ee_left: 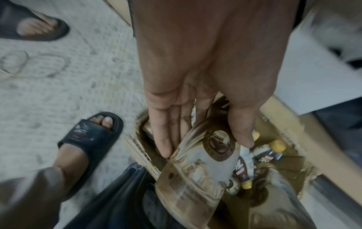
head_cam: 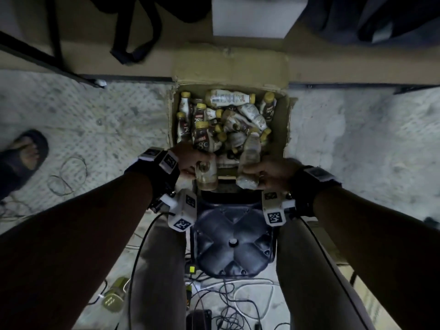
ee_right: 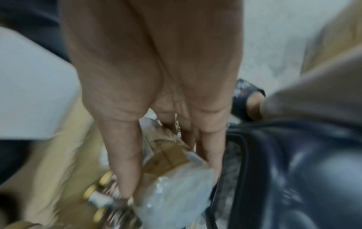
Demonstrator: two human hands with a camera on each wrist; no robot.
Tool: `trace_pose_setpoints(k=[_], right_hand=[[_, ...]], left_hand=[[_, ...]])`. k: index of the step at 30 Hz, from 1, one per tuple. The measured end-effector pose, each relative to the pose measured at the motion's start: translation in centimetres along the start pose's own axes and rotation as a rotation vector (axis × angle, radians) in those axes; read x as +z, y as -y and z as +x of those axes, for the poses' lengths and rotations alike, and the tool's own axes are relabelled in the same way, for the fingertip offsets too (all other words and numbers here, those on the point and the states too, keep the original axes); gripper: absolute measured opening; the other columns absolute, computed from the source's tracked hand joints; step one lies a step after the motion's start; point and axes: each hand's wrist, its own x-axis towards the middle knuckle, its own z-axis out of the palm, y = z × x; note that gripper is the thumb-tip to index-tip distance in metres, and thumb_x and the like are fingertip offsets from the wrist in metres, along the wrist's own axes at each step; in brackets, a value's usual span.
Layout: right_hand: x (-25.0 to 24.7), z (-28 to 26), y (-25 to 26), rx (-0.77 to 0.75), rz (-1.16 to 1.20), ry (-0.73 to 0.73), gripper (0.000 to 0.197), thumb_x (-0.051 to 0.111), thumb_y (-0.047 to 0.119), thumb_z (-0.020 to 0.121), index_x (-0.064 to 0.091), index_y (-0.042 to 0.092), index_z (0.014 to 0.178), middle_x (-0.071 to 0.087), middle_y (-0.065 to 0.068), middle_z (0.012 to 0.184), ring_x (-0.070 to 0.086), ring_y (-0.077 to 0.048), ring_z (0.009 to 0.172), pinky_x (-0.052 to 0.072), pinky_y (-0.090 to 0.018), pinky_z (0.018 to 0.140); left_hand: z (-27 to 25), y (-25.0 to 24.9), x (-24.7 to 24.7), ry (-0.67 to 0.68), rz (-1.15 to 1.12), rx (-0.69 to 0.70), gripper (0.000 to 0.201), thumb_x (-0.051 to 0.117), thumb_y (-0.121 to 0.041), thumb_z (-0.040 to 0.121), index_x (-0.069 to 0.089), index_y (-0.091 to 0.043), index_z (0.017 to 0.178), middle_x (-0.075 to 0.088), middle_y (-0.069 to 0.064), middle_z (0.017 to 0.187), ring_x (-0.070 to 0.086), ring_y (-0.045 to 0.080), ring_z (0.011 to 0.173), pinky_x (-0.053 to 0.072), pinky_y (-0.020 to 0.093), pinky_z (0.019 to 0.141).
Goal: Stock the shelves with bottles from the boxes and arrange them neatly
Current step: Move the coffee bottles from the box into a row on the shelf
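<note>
Holding one bottle each: left hand (head_cam: 188, 160) grips a brown-stained bottle (head_cam: 206, 173), right hand (head_cam: 271, 173) grips a pale bottle (head_cam: 248, 163), both at the box's (head_cam: 287, 120) near edge. Beyond both grips, more bottles (head_cam: 223, 115) lie jumbled inside.

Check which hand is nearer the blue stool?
Right, narrowly. The right hand grips a bottle above the blue stool rim; the left hand holds another beyond its left corner.
</note>
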Motion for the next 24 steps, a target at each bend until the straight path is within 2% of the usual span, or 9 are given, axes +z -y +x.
trace_pose_setpoints(k=[2,4,6,9,13,16,19,22,24], right_hand=[[1.8,-2.6,0.6,-0.044,-0.007,0.000,0.012,0.061,-0.004,0.091,0.068,0.005,0.097,0.071,-0.008,0.091,0.071,-0.021,0.083,0.059,-0.036,0.078],[3.5,-5.4,1.2,-0.080,-0.081,-0.057,0.014,0.062,-0.005,0.090,0.068,0.008,0.092,0.074,-0.004,0.087,0.072,-0.019,0.082,0.058,-0.030,0.069],[5.0,-8.4,1.7,-0.085,-0.144,-0.161,0.015,0.067,-0.004,0.087,0.068,0.008,0.097,0.074,-0.005,0.102,0.070,-0.022,0.099,0.059,-0.034,0.080],[7.2,-13.0,2.5,-0.091,-0.231,-0.268,0.052,0.075,-0.005,0.078,0.054,0.009,0.124,0.059,-0.007,0.130,0.058,-0.034,0.120,0.057,-0.040,0.082],[10.6,-20.3,2.7,-0.148,-0.369,-0.310,0.083,0.081,-0.009,0.065,0.047,0.016,0.136,0.059,-0.010,0.129,0.057,-0.042,0.116,0.051,-0.059,0.093],[12.4,-25.1,2.5,-0.248,-0.435,-0.293,0.082,0.077,-0.017,0.062,0.048,0.016,0.132,0.064,-0.015,0.120,0.059,-0.040,0.114,0.052,-0.061,0.090],[13.5,-29.2,2.6,-0.342,-0.447,-0.251,0.082,0.067,-0.026,0.068,0.045,0.013,0.137,0.066,-0.013,0.115,0.060,-0.035,0.115,0.052,-0.052,0.095],[14.3,-33.3,3.1,-0.423,-0.434,-0.227,0.068,0.062,-0.027,0.073,0.052,0.009,0.129,0.069,-0.009,0.104,0.064,-0.032,0.107,0.054,-0.040,0.083],[14.6,-35.8,3.7,-0.486,-0.412,-0.230,0.059,0.063,-0.023,0.075,0.055,0.006,0.126,0.071,-0.013,0.105,0.067,-0.029,0.101,0.055,-0.038,0.081]], left_hand=[[-2.8,0.7,-0.9,-0.032,-0.023,0.036,0.042,0.077,-0.038,0.080,0.064,-0.011,0.109,0.065,0.009,0.107,0.063,0.026,0.100,0.057,0.034,0.069],[-5.9,1.4,-1.7,-0.059,-0.044,0.051,0.041,0.077,-0.037,0.080,0.066,-0.010,0.109,0.066,0.009,0.105,0.065,0.026,0.098,0.058,0.037,0.074],[-9.3,2.3,-2.3,-0.083,-0.070,0.070,0.033,0.077,-0.036,0.080,0.067,-0.014,0.103,0.067,0.007,0.101,0.065,0.024,0.094,0.058,0.037,0.075],[-14.8,3.3,-2.8,-0.101,-0.141,0.120,0.022,0.076,-0.030,0.082,0.068,-0.015,0.095,0.069,0.012,0.101,0.066,0.028,0.096,0.057,0.042,0.083],[-22.9,3.7,-2.4,-0.114,-0.208,0.167,0.032,0.073,-0.022,0.085,0.066,-0.008,0.113,0.066,0.016,0.108,0.064,0.032,0.101,0.054,0.044,0.091],[-27.9,3.3,-1.8,-0.117,-0.223,0.210,0.036,0.073,-0.023,0.086,0.064,-0.007,0.117,0.066,0.013,0.103,0.064,0.030,0.098,0.054,0.041,0.085],[-31.8,2.1,-1.2,-0.097,-0.204,0.283,0.023,0.075,-0.024,0.084,0.067,-0.014,0.103,0.066,0.007,0.092,0.063,0.022,0.084,0.052,0.033,0.075],[-35.4,-0.2,-0.6,-0.062,-0.179,0.382,0.019,0.076,-0.025,0.083,0.066,-0.015,0.097,0.068,0.001,0.081,0.064,0.013,0.068,0.053,0.026,0.064],[-37.6,-1.9,-0.3,-0.059,-0.154,0.466,0.021,0.076,-0.026,0.082,0.068,-0.016,0.099,0.071,-0.004,0.079,0.066,0.010,0.070,0.054,0.026,0.065]])
